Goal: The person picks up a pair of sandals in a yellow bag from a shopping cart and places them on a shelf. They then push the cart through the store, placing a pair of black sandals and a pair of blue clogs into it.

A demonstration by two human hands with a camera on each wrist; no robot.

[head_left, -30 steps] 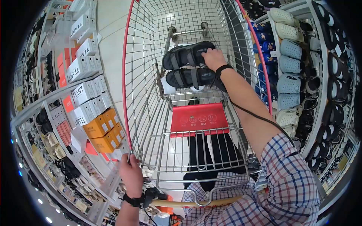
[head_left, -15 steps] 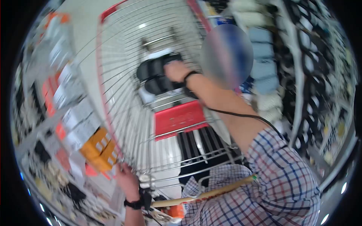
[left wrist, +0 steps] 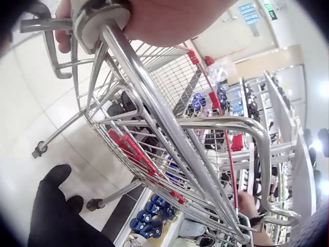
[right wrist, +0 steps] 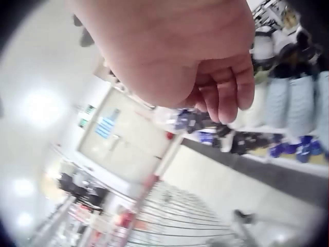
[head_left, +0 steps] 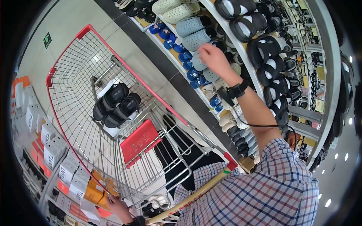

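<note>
My right hand (head_left: 214, 60) is raised over the right shelf, overlapping a row of light blue clogs (head_left: 193, 27) in the head view. Its fingers (right wrist: 226, 98) are loosely curled with nothing in them, as the right wrist view shows. Low on the left, my left hand (head_left: 117, 209) grips the metal frame of the shopping cart (head_left: 83, 32) near its handle end. In the left wrist view its palm (left wrist: 169, 18) lies over the bar. A pair of black strap sandals (head_left: 115, 95) lies in the cart on something white.
Small blue clogs (head_left: 169, 41) line the lower shelf edge. Black-and-white sandals (head_left: 259, 49) fill the rack farther right. Shoe boxes (head_left: 52, 152) are stacked left of the cart. The wooden push bar (head_left: 200, 192) crosses in front of my body, and a red seat flap (head_left: 140, 140) stands inside the cart.
My right hand has left the sandals in the cart and moved right to the shelf. The view has swung right, so the cart appears tilted leftward. My left hand stays on the cart.
</note>
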